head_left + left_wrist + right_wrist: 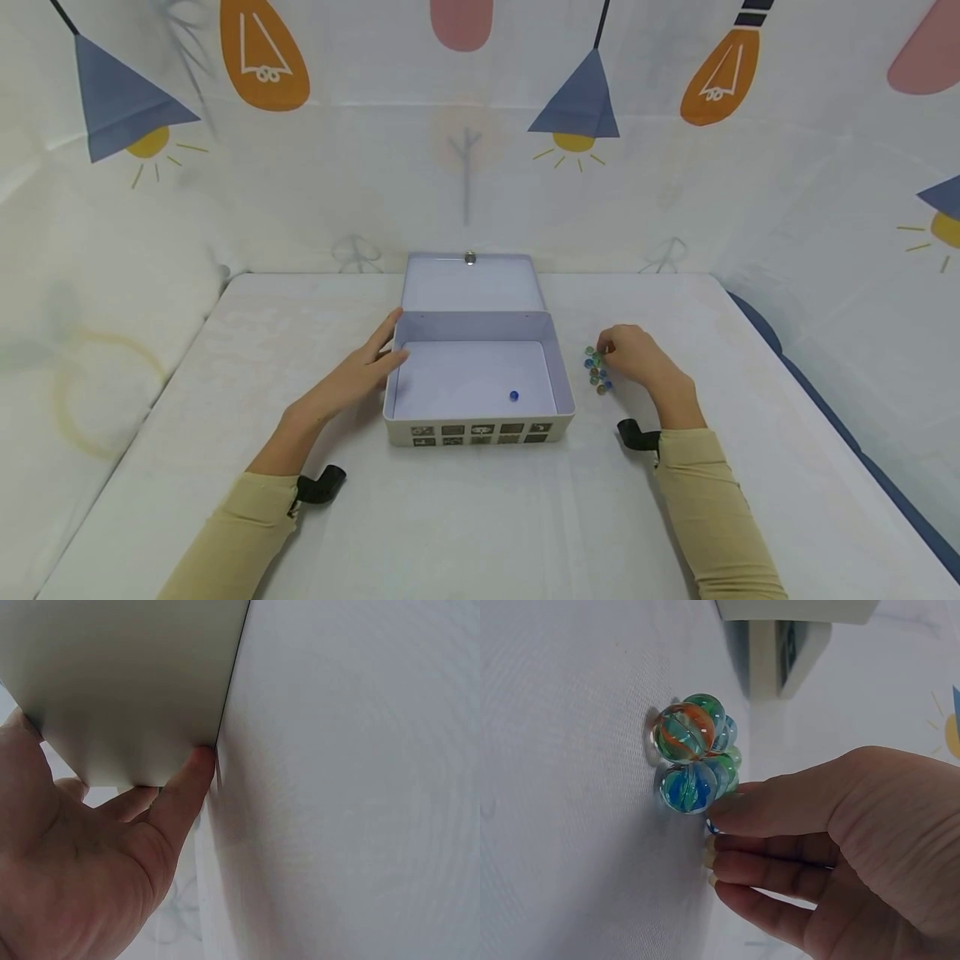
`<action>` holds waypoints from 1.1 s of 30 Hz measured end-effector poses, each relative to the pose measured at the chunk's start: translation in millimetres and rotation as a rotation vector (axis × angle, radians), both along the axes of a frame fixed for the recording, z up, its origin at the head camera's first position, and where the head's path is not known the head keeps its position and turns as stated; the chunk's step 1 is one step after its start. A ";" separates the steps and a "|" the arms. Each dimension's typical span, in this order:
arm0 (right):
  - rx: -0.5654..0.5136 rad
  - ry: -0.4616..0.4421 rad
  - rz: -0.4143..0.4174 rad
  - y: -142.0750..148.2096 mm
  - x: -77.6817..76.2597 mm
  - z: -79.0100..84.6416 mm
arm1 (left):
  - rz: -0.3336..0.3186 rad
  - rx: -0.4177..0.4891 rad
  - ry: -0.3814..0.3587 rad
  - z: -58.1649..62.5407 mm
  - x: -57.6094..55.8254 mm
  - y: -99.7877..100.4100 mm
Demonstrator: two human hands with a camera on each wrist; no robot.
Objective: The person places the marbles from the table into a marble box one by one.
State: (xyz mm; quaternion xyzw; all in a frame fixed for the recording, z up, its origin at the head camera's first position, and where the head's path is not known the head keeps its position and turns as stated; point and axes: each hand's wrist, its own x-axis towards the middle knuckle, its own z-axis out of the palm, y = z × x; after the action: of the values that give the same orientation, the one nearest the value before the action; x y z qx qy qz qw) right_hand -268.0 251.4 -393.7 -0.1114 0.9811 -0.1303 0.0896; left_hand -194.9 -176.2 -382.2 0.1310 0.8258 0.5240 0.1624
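No words, brands or numbers are legible. The front wall of the hinged-lid box, just below the centre of the head view, carries two rows of dark printed squares with pale markings too small to read. The backdrop sheet bears pictorial prints: orange light bulbs and blue pendant lamps across the upper frame.

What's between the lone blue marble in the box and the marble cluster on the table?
Head view: from the blue marble, some bare box floor, then the box's right wall, then a bare strip of white tabletop up to the glass marbles.
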 end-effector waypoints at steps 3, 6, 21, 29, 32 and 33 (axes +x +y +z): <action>-0.003 -0.004 0.000 0.3 0.8 0.5 | 0.000 0.002 -0.001 -0.3 0.1 0.1; -0.009 -0.003 0.001 0.5 1.4 0.7 | -0.002 0.003 -0.003 -0.6 0.2 0.2; -0.036 0.095 0.045 1.1 0.9 12.0 | 0.002 0.000 -0.001 0.1 0.3 0.0; -0.077 0.118 0.060 -4.2 6.8 22.5 | -0.001 0.003 -0.004 -0.1 0.4 -0.2; -0.096 0.139 0.078 -5.4 9.2 25.9 | -0.003 0.002 -0.003 -0.3 0.4 0.0; -0.100 0.145 0.083 -6.0 9.9 26.9 | -0.003 0.001 -0.002 -0.3 0.4 0.1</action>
State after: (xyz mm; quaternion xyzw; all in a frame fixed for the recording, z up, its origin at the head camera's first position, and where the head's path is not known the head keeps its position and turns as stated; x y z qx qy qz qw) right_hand -258.1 245.4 -366.8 -0.1653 0.9718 -0.1670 0.0177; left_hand -194.5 -176.2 -382.5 0.1319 0.8252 0.5242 0.1641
